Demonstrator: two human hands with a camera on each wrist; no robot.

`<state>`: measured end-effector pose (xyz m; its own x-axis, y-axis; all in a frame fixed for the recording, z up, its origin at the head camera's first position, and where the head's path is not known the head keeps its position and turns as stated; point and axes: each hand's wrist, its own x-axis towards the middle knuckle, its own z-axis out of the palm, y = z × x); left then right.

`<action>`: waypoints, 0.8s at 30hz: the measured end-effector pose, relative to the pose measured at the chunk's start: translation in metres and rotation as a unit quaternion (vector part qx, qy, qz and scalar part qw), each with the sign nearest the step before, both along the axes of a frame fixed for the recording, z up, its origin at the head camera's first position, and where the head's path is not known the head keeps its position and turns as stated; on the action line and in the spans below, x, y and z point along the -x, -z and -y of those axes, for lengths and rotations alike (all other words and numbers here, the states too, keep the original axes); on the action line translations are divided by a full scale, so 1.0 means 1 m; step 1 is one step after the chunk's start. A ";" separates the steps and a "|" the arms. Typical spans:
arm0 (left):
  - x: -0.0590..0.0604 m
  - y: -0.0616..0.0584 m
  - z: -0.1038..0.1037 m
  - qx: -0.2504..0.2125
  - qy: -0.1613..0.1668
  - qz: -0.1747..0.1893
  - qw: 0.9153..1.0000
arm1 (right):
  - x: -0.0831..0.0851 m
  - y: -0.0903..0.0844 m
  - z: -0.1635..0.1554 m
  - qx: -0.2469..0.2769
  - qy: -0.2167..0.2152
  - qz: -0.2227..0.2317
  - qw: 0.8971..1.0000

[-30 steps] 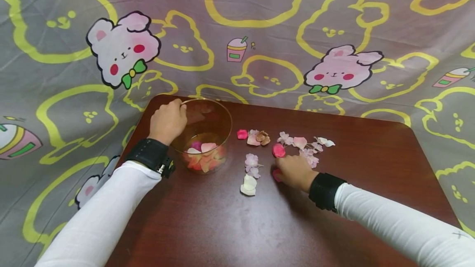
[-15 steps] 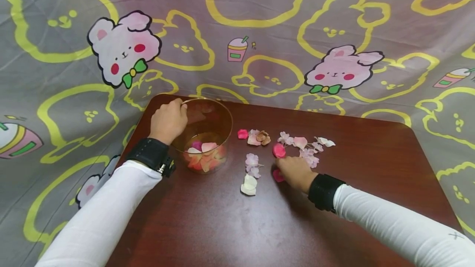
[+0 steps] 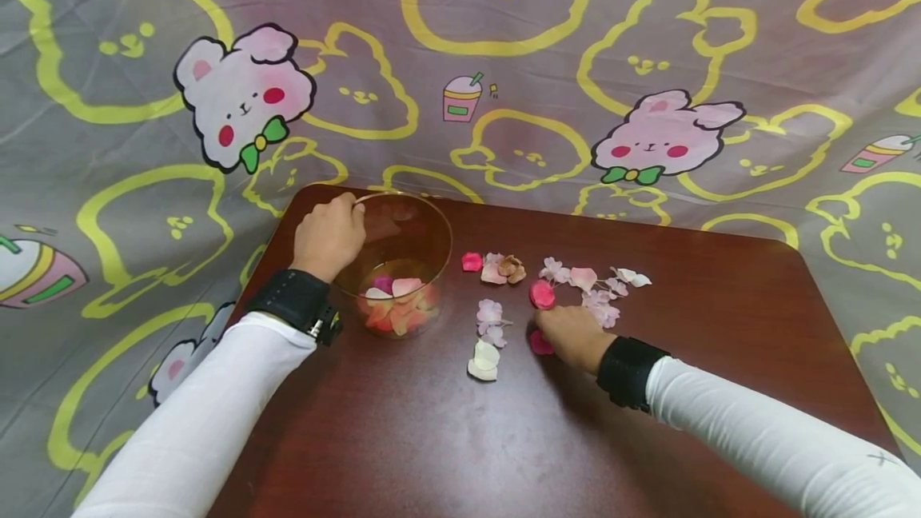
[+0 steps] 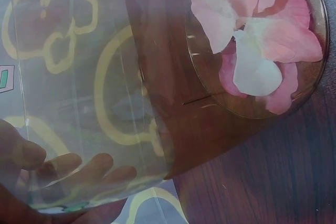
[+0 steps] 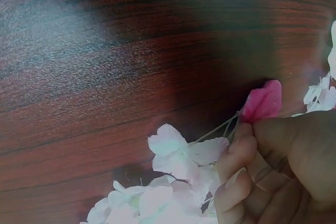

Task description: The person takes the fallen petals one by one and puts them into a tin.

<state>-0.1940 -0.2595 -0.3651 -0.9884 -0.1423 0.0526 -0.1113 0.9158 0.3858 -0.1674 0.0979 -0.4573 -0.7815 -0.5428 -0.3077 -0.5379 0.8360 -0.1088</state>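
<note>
– What did you see first, at the left?
– The left hand (image 3: 329,237). It was clamped on the rim of the bowl (image 3: 410,226); in the left wrist view, some fingers showed through the wall.
– And how was the bowl?
– Round, see-through, rather brownish. At its bottom lay a heap (image 3: 399,312) of petals, peach, pink and white.
– What came next toward the right?
– On the desk (image 3: 424,438) were the lilac flowers (image 3: 490,316) and, nearer to the person, the cream petals (image 3: 484,360). They lay between the bowl and the pink petal (image 5: 263,101).
– Where exactly was this petal?
– In the right hand (image 3: 573,334), pinched between thumb and finger. So the bowl was to its left, well apart. The right hand was the nearer one; the left was on the bowl's other side.
– How did it look?
– Small, deep pink, with a fold. Its longer way pointed outward from the thumb's tip. Whether it touched the desk, I could not tell.
– And farthest right?
– The pale flowers (image 3: 600,308), on the desk just beyond the right hand.
</note>
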 end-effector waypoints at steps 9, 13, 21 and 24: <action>0.000 -0.001 -0.001 0.000 0.000 0.001 1.000 | 0.003 -0.009 0.000 0.004 0.006 -0.023 1.000; 0.000 0.000 0.000 -0.001 0.001 -0.001 1.000 | 0.005 -0.016 0.002 0.014 0.010 -0.030 0.999; 0.000 0.000 0.000 0.000 0.002 -0.001 1.000 | 0.008 -0.030 0.009 0.029 0.022 -0.037 0.999; 0.001 0.000 0.000 0.000 0.002 -0.002 1.000 | 0.009 -0.035 0.011 0.043 0.025 -0.036 0.998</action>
